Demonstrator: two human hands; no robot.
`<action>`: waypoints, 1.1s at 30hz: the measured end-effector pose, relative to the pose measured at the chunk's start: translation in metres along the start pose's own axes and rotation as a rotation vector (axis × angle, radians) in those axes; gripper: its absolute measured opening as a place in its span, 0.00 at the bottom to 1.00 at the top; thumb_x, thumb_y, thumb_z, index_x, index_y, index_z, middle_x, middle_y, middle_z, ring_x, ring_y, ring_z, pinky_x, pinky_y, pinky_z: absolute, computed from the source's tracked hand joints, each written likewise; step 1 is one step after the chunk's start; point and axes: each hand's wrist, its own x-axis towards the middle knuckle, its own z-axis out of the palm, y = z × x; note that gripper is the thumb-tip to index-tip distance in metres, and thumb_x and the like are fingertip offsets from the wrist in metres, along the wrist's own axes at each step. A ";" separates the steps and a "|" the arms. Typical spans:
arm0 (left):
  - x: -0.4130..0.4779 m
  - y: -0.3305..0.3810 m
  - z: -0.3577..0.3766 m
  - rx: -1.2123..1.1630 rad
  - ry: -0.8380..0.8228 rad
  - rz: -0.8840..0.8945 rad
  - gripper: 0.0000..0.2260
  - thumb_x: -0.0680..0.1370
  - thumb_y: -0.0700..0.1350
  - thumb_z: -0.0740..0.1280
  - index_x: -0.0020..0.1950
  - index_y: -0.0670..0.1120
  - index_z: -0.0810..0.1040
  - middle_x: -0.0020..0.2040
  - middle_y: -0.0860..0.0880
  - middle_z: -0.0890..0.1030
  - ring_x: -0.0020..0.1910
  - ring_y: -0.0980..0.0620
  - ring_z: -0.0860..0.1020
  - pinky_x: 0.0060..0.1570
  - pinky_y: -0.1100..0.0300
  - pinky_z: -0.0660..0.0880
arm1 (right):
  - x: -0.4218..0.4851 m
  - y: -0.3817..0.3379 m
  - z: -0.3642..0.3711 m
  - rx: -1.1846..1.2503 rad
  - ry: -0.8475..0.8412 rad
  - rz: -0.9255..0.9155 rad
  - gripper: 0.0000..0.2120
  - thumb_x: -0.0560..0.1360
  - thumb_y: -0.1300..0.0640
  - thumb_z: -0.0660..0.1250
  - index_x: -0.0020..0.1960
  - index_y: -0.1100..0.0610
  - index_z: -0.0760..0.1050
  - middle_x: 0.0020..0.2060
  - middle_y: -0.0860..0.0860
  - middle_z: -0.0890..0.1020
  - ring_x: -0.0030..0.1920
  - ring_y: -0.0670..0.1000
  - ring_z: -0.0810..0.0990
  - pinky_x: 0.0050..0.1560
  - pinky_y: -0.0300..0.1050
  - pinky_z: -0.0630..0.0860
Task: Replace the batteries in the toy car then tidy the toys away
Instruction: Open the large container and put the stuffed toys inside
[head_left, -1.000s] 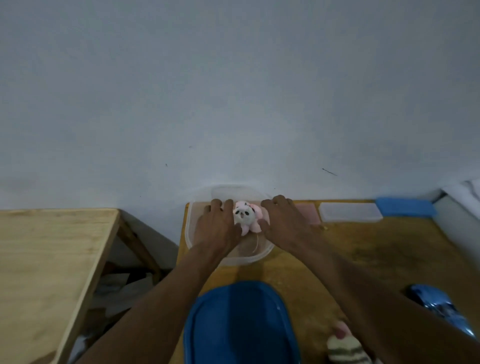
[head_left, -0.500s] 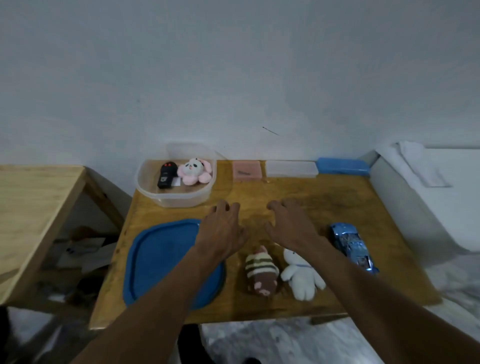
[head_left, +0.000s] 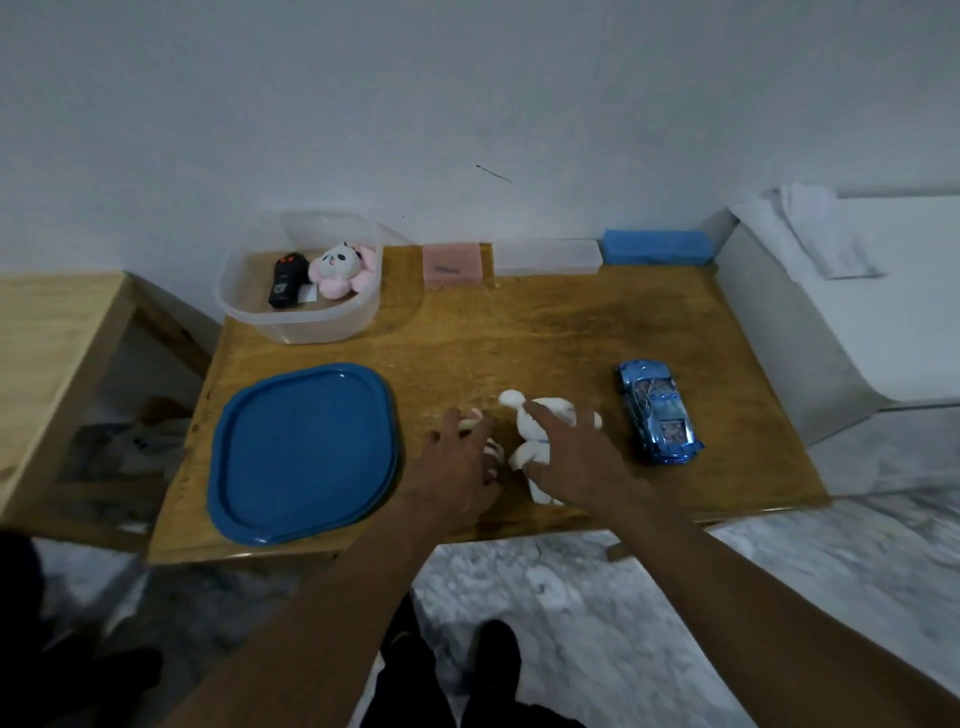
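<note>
A shiny blue toy car (head_left: 658, 410) lies on the wooden table (head_left: 519, 332), right of my hands. My right hand (head_left: 576, 457) is spread flat over a white plush rabbit (head_left: 530, 441), fingers straight. My left hand (head_left: 457, 467) covers a striped plush toy (head_left: 491, 449), mostly hidden under it, fingers loosely bent. A clear plastic tub (head_left: 301, 322) at the back left holds a black remote (head_left: 284, 279) and a pink panda plush (head_left: 340, 270). Its blue lid (head_left: 306, 452) lies flat left of my left hand.
A pink box (head_left: 451, 266), a clear flat case (head_left: 548, 256) and a blue case (head_left: 655, 246) line the wall. A second wooden table (head_left: 47, 332) stands to the left, a white appliance (head_left: 852, 306) to the right. Marble floor lies below the front edge.
My hands left the tub, where the pink panda plush stayed, and drew back to the table's front. They now lie over the striped plush and the white rabbit.
</note>
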 end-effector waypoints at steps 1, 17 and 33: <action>0.001 0.000 0.001 -0.014 -0.010 -0.012 0.39 0.71 0.57 0.70 0.77 0.53 0.54 0.75 0.44 0.53 0.68 0.35 0.65 0.67 0.44 0.68 | 0.001 -0.001 0.002 0.016 0.004 0.006 0.36 0.74 0.44 0.65 0.76 0.39 0.50 0.73 0.62 0.53 0.70 0.64 0.62 0.63 0.56 0.71; 0.009 -0.032 -0.060 -0.174 0.186 -0.107 0.37 0.70 0.52 0.75 0.75 0.52 0.62 0.74 0.42 0.56 0.67 0.38 0.68 0.64 0.47 0.72 | 0.037 -0.055 -0.036 0.102 0.157 -0.070 0.32 0.72 0.50 0.70 0.72 0.48 0.60 0.69 0.57 0.64 0.69 0.60 0.61 0.58 0.53 0.71; 0.085 -0.220 -0.215 -0.086 0.397 -0.126 0.35 0.70 0.49 0.73 0.75 0.49 0.64 0.70 0.39 0.63 0.63 0.36 0.72 0.62 0.49 0.71 | 0.192 -0.269 -0.076 0.167 0.299 -0.140 0.33 0.69 0.49 0.72 0.69 0.41 0.60 0.62 0.56 0.61 0.52 0.61 0.76 0.46 0.45 0.75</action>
